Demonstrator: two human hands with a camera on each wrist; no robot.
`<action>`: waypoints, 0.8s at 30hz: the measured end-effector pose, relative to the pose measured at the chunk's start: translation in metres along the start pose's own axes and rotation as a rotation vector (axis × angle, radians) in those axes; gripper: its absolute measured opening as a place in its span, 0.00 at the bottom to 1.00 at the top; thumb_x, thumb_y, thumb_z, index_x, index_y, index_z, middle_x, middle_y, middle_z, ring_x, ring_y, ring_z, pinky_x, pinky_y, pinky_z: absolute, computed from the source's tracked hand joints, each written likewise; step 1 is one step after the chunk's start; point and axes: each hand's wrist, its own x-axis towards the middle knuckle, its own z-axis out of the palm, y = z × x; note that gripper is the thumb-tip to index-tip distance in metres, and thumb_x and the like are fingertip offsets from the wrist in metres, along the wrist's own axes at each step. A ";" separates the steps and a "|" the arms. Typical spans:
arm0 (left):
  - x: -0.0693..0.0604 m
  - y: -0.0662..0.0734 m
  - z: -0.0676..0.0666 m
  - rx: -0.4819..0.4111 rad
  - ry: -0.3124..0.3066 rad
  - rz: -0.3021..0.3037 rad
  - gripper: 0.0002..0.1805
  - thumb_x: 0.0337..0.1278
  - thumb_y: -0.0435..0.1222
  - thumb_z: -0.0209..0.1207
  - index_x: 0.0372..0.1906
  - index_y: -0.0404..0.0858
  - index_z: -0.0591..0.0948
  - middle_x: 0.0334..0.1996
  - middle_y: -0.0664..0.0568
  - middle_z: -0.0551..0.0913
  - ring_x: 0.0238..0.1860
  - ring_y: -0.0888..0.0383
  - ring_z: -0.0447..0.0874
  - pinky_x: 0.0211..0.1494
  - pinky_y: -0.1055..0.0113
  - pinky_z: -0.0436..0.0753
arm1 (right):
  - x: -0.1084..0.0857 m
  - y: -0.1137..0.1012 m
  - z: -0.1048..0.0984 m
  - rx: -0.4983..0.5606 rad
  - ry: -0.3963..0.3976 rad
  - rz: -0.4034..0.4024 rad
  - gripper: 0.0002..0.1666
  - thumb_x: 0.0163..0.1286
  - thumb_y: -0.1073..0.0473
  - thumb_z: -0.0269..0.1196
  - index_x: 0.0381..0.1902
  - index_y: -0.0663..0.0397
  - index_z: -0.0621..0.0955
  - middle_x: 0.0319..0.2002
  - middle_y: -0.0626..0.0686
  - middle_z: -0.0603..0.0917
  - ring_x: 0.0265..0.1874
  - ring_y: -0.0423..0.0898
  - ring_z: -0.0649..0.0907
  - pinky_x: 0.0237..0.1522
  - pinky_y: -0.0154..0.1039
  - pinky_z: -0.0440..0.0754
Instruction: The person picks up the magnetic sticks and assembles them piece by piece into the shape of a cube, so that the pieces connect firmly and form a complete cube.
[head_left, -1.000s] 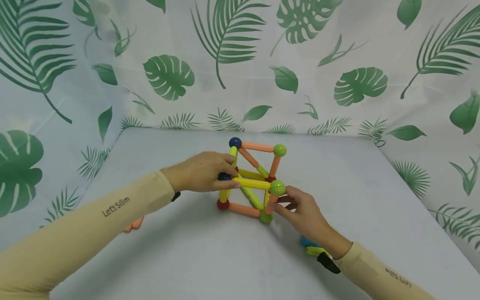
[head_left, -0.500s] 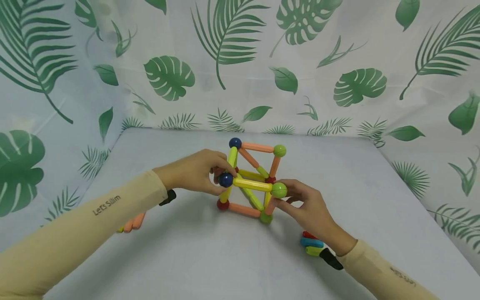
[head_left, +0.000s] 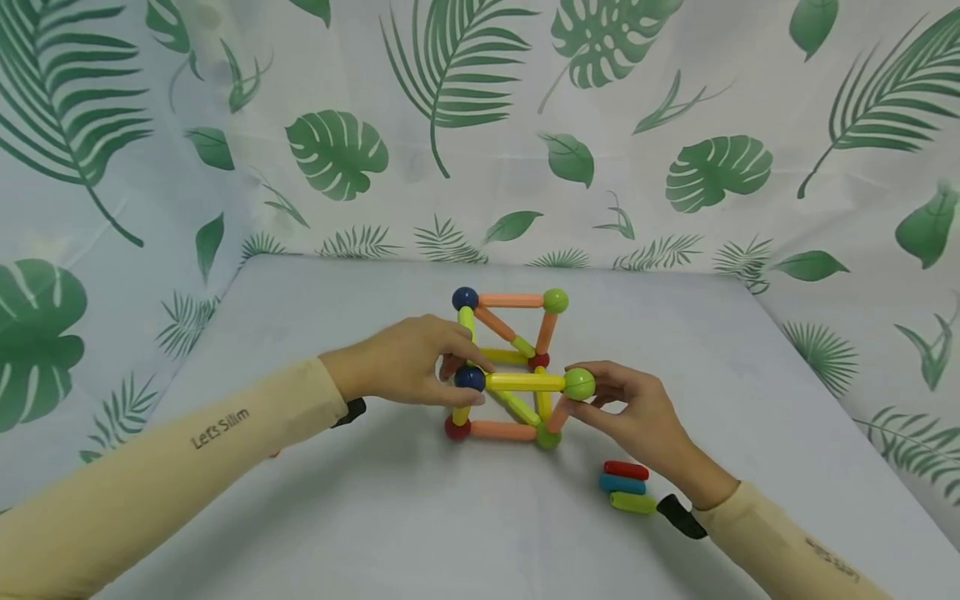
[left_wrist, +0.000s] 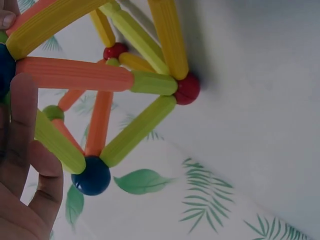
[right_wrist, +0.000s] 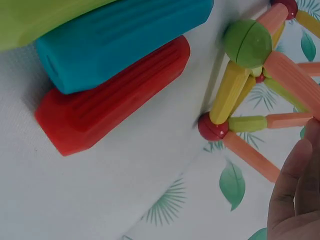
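Observation:
A cube-like frame of coloured magnetic rods and balls stands mid-table in the head view. My left hand (head_left: 408, 360) holds its near upper dark blue ball (head_left: 470, 378) between thumb and fingers. At the other end of a yellow rod (head_left: 525, 382), my right hand (head_left: 637, 408) pinches the corner with the light green ball (head_left: 580, 384) and the orange rod (head_left: 559, 414) below it. Red balls (left_wrist: 188, 89) join lower corners in the left wrist view. Diagonals of orange and lime rods cross some faces. The right fingertips are partly cut off in the right wrist view.
Red (head_left: 626, 471), blue (head_left: 622, 483) and lime (head_left: 632, 502) rods lie side by side near my right wrist. My left forearm hides most of something reddish on the table. A leaf-patterned cloth (head_left: 480, 192) rises behind the table.
The frame's near side has shifted right and turned more squarely towards me, both hands moving with it. My left fingers have closed on the blue ball again. The red rod is now uncovered.

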 end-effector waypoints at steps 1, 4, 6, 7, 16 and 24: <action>0.001 0.001 0.000 0.013 -0.003 -0.004 0.18 0.60 0.49 0.70 0.53 0.48 0.88 0.27 0.60 0.76 0.32 0.59 0.76 0.35 0.66 0.74 | 0.000 0.001 0.000 0.003 -0.006 0.005 0.23 0.61 0.67 0.74 0.54 0.52 0.84 0.45 0.46 0.88 0.40 0.43 0.86 0.39 0.36 0.84; 0.002 0.002 -0.001 0.027 -0.013 -0.019 0.18 0.61 0.49 0.69 0.53 0.48 0.89 0.26 0.61 0.75 0.31 0.60 0.75 0.34 0.65 0.74 | 0.000 0.002 -0.001 0.015 -0.020 0.013 0.23 0.61 0.66 0.74 0.54 0.51 0.84 0.46 0.45 0.88 0.41 0.43 0.86 0.39 0.36 0.84; 0.003 0.002 -0.002 0.025 -0.018 -0.023 0.18 0.61 0.49 0.69 0.53 0.47 0.89 0.26 0.61 0.75 0.31 0.61 0.75 0.35 0.65 0.74 | 0.000 0.001 -0.001 0.014 -0.025 0.015 0.23 0.62 0.66 0.74 0.55 0.51 0.83 0.46 0.45 0.87 0.42 0.43 0.86 0.40 0.36 0.84; 0.003 0.002 -0.002 0.025 -0.022 -0.025 0.19 0.61 0.50 0.69 0.53 0.47 0.89 0.26 0.61 0.75 0.32 0.62 0.74 0.35 0.65 0.74 | 0.000 0.001 -0.001 0.012 -0.027 0.017 0.23 0.62 0.66 0.74 0.55 0.50 0.83 0.46 0.45 0.87 0.42 0.43 0.86 0.40 0.36 0.84; 0.002 0.002 -0.003 0.006 -0.042 -0.036 0.20 0.62 0.50 0.68 0.54 0.46 0.88 0.28 0.61 0.74 0.33 0.63 0.74 0.38 0.65 0.75 | -0.001 0.001 -0.013 -0.123 -0.136 0.103 0.27 0.64 0.55 0.74 0.60 0.50 0.81 0.47 0.43 0.86 0.43 0.43 0.85 0.43 0.38 0.84; -0.002 0.000 -0.001 -0.017 -0.008 -0.009 0.21 0.61 0.51 0.69 0.54 0.45 0.88 0.29 0.62 0.75 0.33 0.63 0.75 0.38 0.66 0.75 | -0.007 0.009 -0.033 -0.341 -0.474 0.243 0.11 0.65 0.55 0.73 0.44 0.50 0.87 0.33 0.40 0.84 0.34 0.40 0.81 0.36 0.35 0.82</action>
